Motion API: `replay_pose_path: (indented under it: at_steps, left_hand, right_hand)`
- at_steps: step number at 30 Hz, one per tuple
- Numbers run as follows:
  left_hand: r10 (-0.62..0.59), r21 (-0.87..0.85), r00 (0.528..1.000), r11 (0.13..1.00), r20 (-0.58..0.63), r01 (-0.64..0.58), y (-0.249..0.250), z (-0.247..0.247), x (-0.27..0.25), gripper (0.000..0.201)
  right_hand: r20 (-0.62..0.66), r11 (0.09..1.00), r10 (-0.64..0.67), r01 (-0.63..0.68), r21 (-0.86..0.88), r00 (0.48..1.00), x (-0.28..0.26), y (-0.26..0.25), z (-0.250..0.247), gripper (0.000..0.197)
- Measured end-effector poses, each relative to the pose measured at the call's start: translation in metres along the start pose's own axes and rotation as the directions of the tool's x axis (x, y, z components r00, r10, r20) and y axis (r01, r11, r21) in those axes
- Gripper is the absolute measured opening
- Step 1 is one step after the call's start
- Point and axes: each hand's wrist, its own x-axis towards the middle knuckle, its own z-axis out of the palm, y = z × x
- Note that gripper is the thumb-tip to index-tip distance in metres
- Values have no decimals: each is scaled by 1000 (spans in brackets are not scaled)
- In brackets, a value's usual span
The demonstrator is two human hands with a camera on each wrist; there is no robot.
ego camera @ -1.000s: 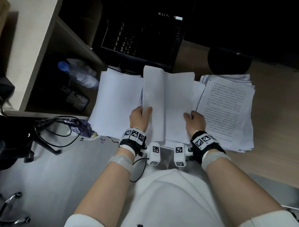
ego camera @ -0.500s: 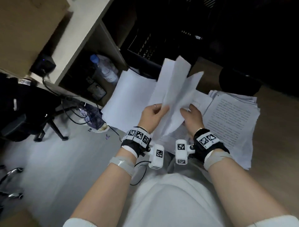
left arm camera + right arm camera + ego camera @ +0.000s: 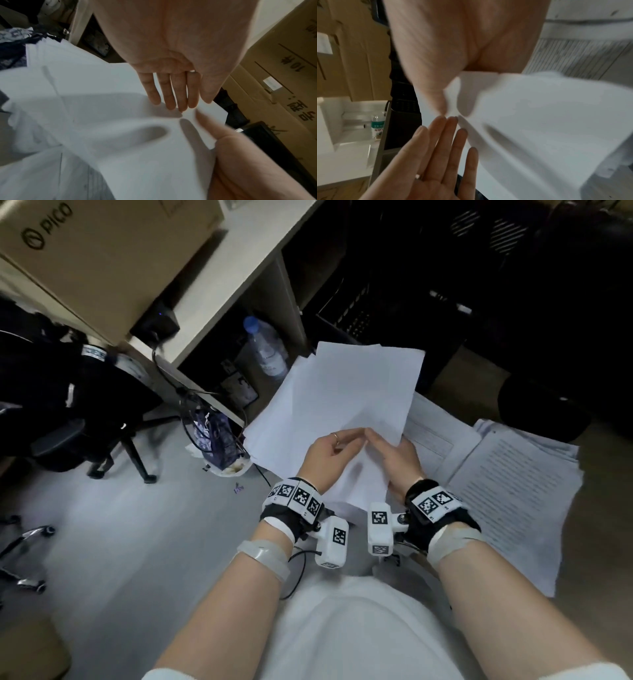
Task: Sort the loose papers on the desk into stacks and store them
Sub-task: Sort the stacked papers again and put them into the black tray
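Cardboard box (image 3: 102,251) on shelf; water bottle (image 3: 265,349) below; office chair (image 3: 68,419) left.

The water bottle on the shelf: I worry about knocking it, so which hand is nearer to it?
Left. The left hand lies below and right of the water bottle; the right hand is farther right, beyond it.

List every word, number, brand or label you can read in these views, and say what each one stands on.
"PICO", with a round logo: cardboard box on the shelf top, head view.
"10", followed by a Chinese character I cannot make out: cardboard box, left wrist view.
Larger Chinese characters on that box: seen upside down, not read with confidence.
Printed pages: lines of text, too small.
Water bottle label: too blurred.
Wrist bands: square coded markers, no words.
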Motion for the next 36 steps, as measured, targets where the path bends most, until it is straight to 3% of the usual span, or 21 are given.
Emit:
replay_pose_path:
  at_steps: [3, 6, 10, 13, 16, 19, 22, 26, 29, 31, 33, 36]
  left_hand:
    - [-35, 56, 999, 998, -27, 36, -17, -39, 15, 32]
    - [-107, 109, 991, 987, -80, 115, -38, -82, 33, 34]
    - [-173, 132, 981, 974, -87, 184, -64, -120, 52, 32]
    - [-177, 112, 983, 977, -42, 181, -62, -114, 65, 32]
    - [-165, 94, 985, 983, 52, 160, -49, -75, 77, 31]
    - [-149, 89, 975, 987, 165, 136, -29, -17, 81, 29]
    - [-149, 120, 949, 985, 279, 120, -13, 49, 79, 32]
    - [-240, 187, 904, 965, 353, 183, -7, 145, 59, 41]
    - [-328, 211, 876, 940, 353, 267, -10, 212, 38, 50]
    - [-411, 222, 848, 909, 335, 353, -19, 246, 25, 58]
    - [-465, 249, 845, 879, 265, 406, -29, 270, 16, 66]
    - [-514, 235, 847, 847, 137, 476, -39, 286, 12, 73]
  right_hand:
    - [-122, 982, -32, 9, -188, 992, 29, 15, 34, 29]
    - [-233, 978, 9, -57, -201, 972, 60, 30, 75, 31]
    - [-202, 949, 69, -127, -289, 977, 93, 45, 111, 45]
    - [-194, 924, 124, -184, -336, 973, 94, 40, 101, 59]
    - [-289, 951, 139, -209, -228, 947, 75, 36, 58, 65]
    - [-437, 981, 101, -162, -105, 894, 49, 37, -3, 52]
    - [-566, 983, 37, -132, -128, 823, 24, 34, -76, 45]
    - [-710, 964, 87, -239, -117, 699, -9, 45, -185, 59]
    - [-764, 888, 154, -427, -171, 627, -19, 60, -265, 82]
    - [-768, 823, 200, -530, -206, 609, -20, 69, -306, 106]
    - [-757, 769, 241, -595, -233, 608, -14, 76, -331, 113]
    - [-687, 790, 293, -573, -218, 665, -7, 72, -337, 117]
